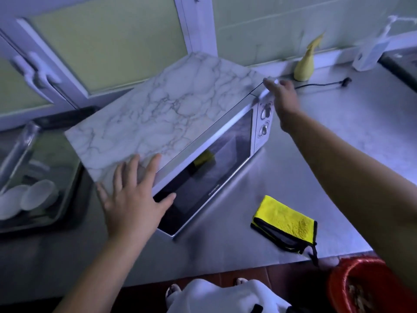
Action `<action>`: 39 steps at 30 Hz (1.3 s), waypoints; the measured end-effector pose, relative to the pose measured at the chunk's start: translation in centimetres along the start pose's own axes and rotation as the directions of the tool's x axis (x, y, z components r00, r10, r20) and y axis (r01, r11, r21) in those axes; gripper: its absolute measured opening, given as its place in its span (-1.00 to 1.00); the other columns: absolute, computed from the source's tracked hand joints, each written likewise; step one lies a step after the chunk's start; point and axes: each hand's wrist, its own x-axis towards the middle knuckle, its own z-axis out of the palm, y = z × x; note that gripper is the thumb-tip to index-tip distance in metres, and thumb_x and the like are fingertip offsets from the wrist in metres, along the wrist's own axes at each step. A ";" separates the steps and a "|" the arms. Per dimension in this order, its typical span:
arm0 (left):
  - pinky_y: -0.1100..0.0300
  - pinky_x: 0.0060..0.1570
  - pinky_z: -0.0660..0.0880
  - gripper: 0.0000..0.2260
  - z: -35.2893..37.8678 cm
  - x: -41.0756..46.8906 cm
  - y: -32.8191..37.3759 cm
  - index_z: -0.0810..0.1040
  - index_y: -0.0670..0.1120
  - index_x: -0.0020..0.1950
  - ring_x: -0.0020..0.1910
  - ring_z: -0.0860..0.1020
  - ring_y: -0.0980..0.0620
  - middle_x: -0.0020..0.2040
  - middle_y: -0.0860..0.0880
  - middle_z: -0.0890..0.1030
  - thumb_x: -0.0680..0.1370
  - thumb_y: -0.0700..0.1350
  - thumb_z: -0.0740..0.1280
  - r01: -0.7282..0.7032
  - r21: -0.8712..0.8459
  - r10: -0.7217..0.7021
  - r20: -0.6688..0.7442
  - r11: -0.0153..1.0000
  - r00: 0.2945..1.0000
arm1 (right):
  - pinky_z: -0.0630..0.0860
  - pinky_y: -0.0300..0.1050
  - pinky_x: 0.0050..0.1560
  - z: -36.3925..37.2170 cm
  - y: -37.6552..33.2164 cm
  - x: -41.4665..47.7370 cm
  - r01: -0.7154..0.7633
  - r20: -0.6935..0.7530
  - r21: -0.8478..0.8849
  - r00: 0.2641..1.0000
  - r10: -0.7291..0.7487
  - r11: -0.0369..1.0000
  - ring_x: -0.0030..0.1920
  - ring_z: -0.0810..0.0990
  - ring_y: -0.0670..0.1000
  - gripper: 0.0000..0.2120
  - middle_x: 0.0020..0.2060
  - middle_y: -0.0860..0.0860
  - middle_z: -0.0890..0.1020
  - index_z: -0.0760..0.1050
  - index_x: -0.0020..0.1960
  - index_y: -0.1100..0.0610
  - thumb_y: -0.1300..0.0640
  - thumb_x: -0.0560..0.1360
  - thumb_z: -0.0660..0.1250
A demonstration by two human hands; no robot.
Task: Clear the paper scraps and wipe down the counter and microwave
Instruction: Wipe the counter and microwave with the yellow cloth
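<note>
Apparently the step in hand is bracing or shifting the microwave (pixel 171 105), not wiping it, since no cloth is in either hand. Left hand (pixel 133 195) lies flat on the near left corner of the top, fingers spread and straight, some tips over the door's upper edge. Right hand (pixel 283 96) reaches to the far right top corner above the two dials. It is blurred, so I cannot tell whether it grips the edge or only rests there. To do this well: keep both palms low on opposite corners, slide rather than lift, and watch the black cable (pixel 320 85) lying behind on the counter (pixel 327 143). Also keep fingers off the door glass so as not to smear it. Microwave sits at an angle on the steel counter, left of centre. Its top is covered in grey-veined marble pattern, the body is white, and the dark glass door is closed and reflects a yellow patch. Folded yellow cloth (pixel 285 222) with black trim lies on the counter just right of the microwave's near corner, close to the counter edge. Red bin (pixel 338 281) stands below the counter. No paper scraps show plainly on the counter.
</note>
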 end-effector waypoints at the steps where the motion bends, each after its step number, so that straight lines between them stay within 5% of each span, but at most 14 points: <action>1: -0.42 0.33 0.21 -0.17 0.2 0.0 0.1 0.28 0.18 0.54 0.49 0.28 -0.20 0.53 -0.07 0.31 0.32 0.29 0.49 0.001 0.000 -0.001 -0.034 1.000 0.999 | 0.38 -0.30 -0.53 0.7 -0.7 0.7 -0.004 0.016 0.023 1.000 0.003 1.000 -0.51 0.51 -0.10 -0.46 -0.15 0.10 0.59 0.43 0.30 0.30 -0.02 0.48 0.45; 4: -0.45 0.30 0.24 -0.16 1.1 0.1 -0.2 0.35 0.15 0.51 0.44 0.36 -0.25 0.48 -0.11 0.39 0.28 0.28 0.53 -0.014 0.002 0.014 -0.101 1.000 0.995 | 0.34 -0.21 -0.54 2.0 -0.5 1.2 -0.002 -0.055 0.001 0.998 0.002 1.000 -0.53 0.49 -0.03 -0.74 -0.28 0.05 0.60 0.50 -0.07 0.13 -0.02 0.42 0.46; 6: -0.44 0.29 0.24 -0.15 1.3 0.3 -0.6 0.36 0.16 0.51 0.42 0.38 -0.25 0.47 -0.10 0.41 0.27 0.29 0.53 -0.022 -0.003 0.021 -0.121 1.000 0.992 | 0.35 -0.25 -0.51 2.4 0.1 1.0 0.036 -0.136 0.042 0.990 -0.030 0.998 -0.45 0.46 -0.08 -0.73 -0.34 -0.05 0.53 0.38 -0.23 0.03 -0.02 0.43 0.46; 10: -0.36 0.36 0.22 -0.18 1.5 2.5 -3.9 0.33 0.23 0.49 0.46 0.34 -0.18 0.50 -0.03 0.36 0.28 0.39 0.46 -0.095 -0.023 0.092 -0.087 0.995 0.992 | 0.25 -0.22 -0.53 2.7 0.3 -1.2 0.041 -0.176 0.102 0.984 -0.022 0.994 -0.51 0.30 0.01 -0.61 -0.39 0.00 0.38 0.22 -0.28 0.05 0.00 0.42 0.46; 12: -0.26 0.43 0.21 -0.24 1.4 4.9 -7.0 0.38 0.26 0.45 0.48 0.31 -0.11 0.50 0.03 0.35 0.30 0.49 0.35 -0.086 -0.172 0.075 -0.071 0.981 0.995 | 0.26 -0.21 -0.57 2.8 0.7 -3.1 0.026 -0.187 0.138 0.982 0.000 0.990 -0.59 0.25 0.02 -0.62 -0.38 0.04 0.43 0.22 -0.26 0.05 -0.01 0.43 0.44; 16: -0.10 0.45 0.27 -0.19 1.6 9.6 -12.3 0.22 0.18 0.52 0.48 0.32 -0.09 0.52 -0.01 0.33 0.35 0.47 0.31 0.273 -0.689 -0.331 0.051 0.671 0.942 | 0.38 -0.17 -0.49 3.6 2.2 -8.5 0.008 -0.276 0.162 0.960 0.038 0.987 -0.52 0.41 0.04 -0.64 -0.41 -0.05 0.48 0.28 -0.22 0.00 -0.14 0.37 0.42; 18: -0.01 0.39 0.31 -0.10 1.7 10.7 -14.1 0.23 0.08 0.54 0.43 0.39 -0.13 0.49 -0.05 0.39 0.31 0.45 0.36 0.440 -0.719 -0.478 0.171 0.538 0.862 | 0.46 -0.10 -0.33 3.9 3.1 -11.5 0.009 -0.357 0.159 0.933 0.049 0.987 -0.45 0.47 -0.06 -0.63 -0.42 -0.13 0.51 0.31 -0.22 -0.03 -0.23 0.31 0.41; 20: 0.02 0.29 0.42 -0.26 1.5 11.3 -15.4 0.48 -0.03 0.37 0.26 0.55 -0.13 0.28 -0.07 0.58 0.34 0.39 0.40 0.489 -0.725 -0.477 0.250 0.484 0.843 | 0.55 0.05 -0.17 4.2 4.1 -14.3 0.005 -0.378 0.178 0.924 0.064 0.984 -0.28 0.56 0.03 -0.61 -0.31 -0.08 0.56 0.31 -0.20 -0.05 -0.27 0.27 0.41; 23: 0.07 0.13 0.50 -0.50 0.3 11.5 -15.8 0.60 -0.07 0.17 -0.02 0.63 -0.03 0.08 -0.03 0.66 0.45 0.29 0.40 0.469 -0.724 -0.403 0.281 0.507 0.871 | 0.55 0.34 0.09 4.0 5.1 -17.7 -0.035 -0.373 0.150 0.924 0.089 0.988 -0.03 0.62 0.21 -0.63 -0.03 0.14 0.59 0.33 -0.19 -0.16 -0.31 0.28 0.45; 25: 0.13 0.03 0.47 -0.61 -0.2 11.3 -15.5 0.59 -0.03 0.14 -0.11 0.60 0.04 0.06 -0.04 0.65 0.50 0.24 0.39 0.443 -0.739 -0.346 0.296 0.508 0.890 | 0.64 0.17 -0.24 3.4 5.1 -19.0 0.001 -0.344 0.211 0.936 0.073 0.978 -0.18 0.66 0.06 -0.65 -0.02 0.11 0.57 0.35 -0.18 -0.16 -0.28 0.29 0.48; 27: 0.16 -0.03 0.47 -0.63 -0.6 10.7 -15.3 0.58 -0.03 0.18 -0.12 0.60 0.01 0.07 -0.07 0.64 0.52 0.20 0.39 0.434 -0.744 -0.325 0.301 0.509 0.896 | 0.47 -0.13 -0.59 2.9 4.8 -19.2 0.028 -0.298 0.288 0.952 0.062 0.957 -0.47 0.58 -0.08 -0.65 -0.14 0.03 0.55 0.38 -0.14 -0.08 -0.20 0.32 0.50; 29: 0.15 0.00 0.47 -0.60 -0.7 9.6 -14.9 0.58 -0.07 0.22 -0.07 0.60 -0.05 0.10 -0.10 0.64 0.53 0.18 0.39 0.445 -0.727 -0.350 0.293 0.523 0.890 | 0.36 -0.24 -0.64 2.2 4.2 -19.0 0.016 -0.277 0.311 0.958 0.075 0.950 -0.56 0.49 -0.12 -0.67 -0.32 -0.09 0.53 0.39 -0.12 -0.02 -0.13 0.36 0.50; 34: -0.07 0.17 0.42 -0.47 0.9 3.3 -14.1 0.51 -0.16 0.28 0.19 0.54 -0.24 0.24 -0.21 0.59 0.56 0.26 0.28 0.451 -0.618 -0.442 0.181 0.644 0.879 | 0.33 -0.36 -0.57 -0.3 3.8 -17.3 0.046 -0.223 0.294 0.974 0.022 0.955 -0.56 0.40 -0.15 -0.72 -0.50 -0.18 0.43 0.43 -0.11 0.11 0.00 0.47 0.49; 39: -0.21 0.26 0.33 -0.43 2.2 -3.2 -12.6 0.21 0.04 0.44 0.36 0.40 -0.28 0.46 -0.21 0.38 0.53 0.31 0.13 0.420 -0.584 -0.427 0.134 0.695 0.894 | 0.47 -0.22 -0.10 -3.4 4.8 -16.1 0.049 -0.027 0.231 0.999 -0.044 0.972 -0.19 0.57 -0.09 -0.75 -0.20 -0.02 0.60 0.56 -0.06 0.10 -0.07 0.46 0.46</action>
